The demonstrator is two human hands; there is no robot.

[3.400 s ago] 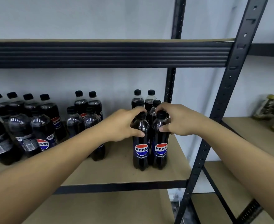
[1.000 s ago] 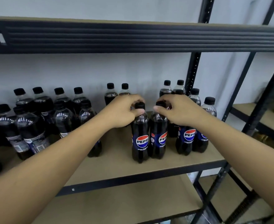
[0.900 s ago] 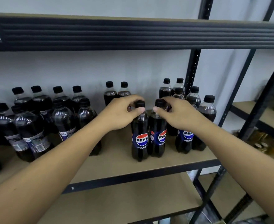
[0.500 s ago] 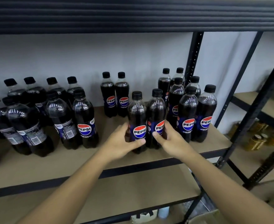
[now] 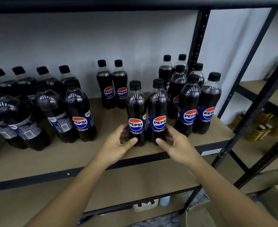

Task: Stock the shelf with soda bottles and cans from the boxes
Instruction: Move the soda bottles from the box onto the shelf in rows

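Two black-capped Pepsi Zero Sugar bottles stand upright side by side near the front edge of the wooden shelf board (image 5: 69, 154). My left hand (image 5: 118, 143) curls round the base of the left bottle (image 5: 135, 108), thumb in front and fingers on its left side. My right hand (image 5: 176, 143) wraps the base of the right bottle (image 5: 158, 107) the same way. Both labels face me.
Several more Pepsi bottles stand in groups at the left (image 5: 79, 112), at the back (image 5: 112, 86) and at the right (image 5: 200, 105). A black upright post (image 5: 199, 38) rises at the back right. Below is a lower shelf (image 5: 135, 182), and a cardboard box (image 5: 199, 215) sits at the bottom right. Yellowish bottles (image 5: 263, 128) fill the neighbouring rack.
Both hands slid from the two bottles' caps down to their bases. The view has tilted down and the two bottles now stand nearer the shelf's front edge.
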